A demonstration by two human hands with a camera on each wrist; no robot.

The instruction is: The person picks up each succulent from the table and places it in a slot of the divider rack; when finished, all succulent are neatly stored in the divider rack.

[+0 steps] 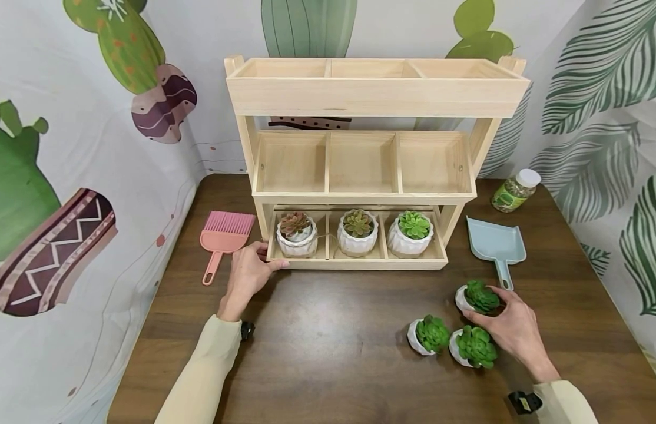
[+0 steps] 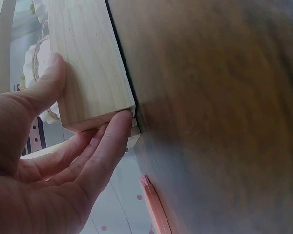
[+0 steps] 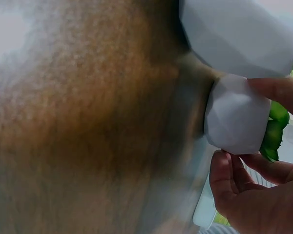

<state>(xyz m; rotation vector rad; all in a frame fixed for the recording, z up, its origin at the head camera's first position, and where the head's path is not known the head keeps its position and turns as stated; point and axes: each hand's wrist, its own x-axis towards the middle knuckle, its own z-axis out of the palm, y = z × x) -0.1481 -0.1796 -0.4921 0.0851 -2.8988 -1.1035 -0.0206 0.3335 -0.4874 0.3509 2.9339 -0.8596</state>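
A three-tier wooden shelf (image 1: 375, 97) stands at the table's back, its tiers split into compartments. My left hand (image 1: 249, 272) grips the bottom tier's left front corner, thumb along the front board (image 2: 93, 63) and fingers against the end. At the right, my right hand (image 1: 516, 327) pinches a small potted succulent (image 1: 481, 296) between thumb and fingers. Its white faceted pot (image 3: 237, 114) shows close to the tabletop in the right wrist view. Two similar green succulents, one nearer the middle (image 1: 432, 334) and one in front (image 1: 476, 346), stand beside it.
The bottom tier holds a reddish succulent (image 1: 294, 224), an olive one (image 1: 357, 224) and a bright green one (image 1: 414, 225) in white pots. A pink brush (image 1: 222, 238) lies left of the shelf. A blue dustpan (image 1: 496, 240) and a white-capped jar (image 1: 516, 190) are at the right.
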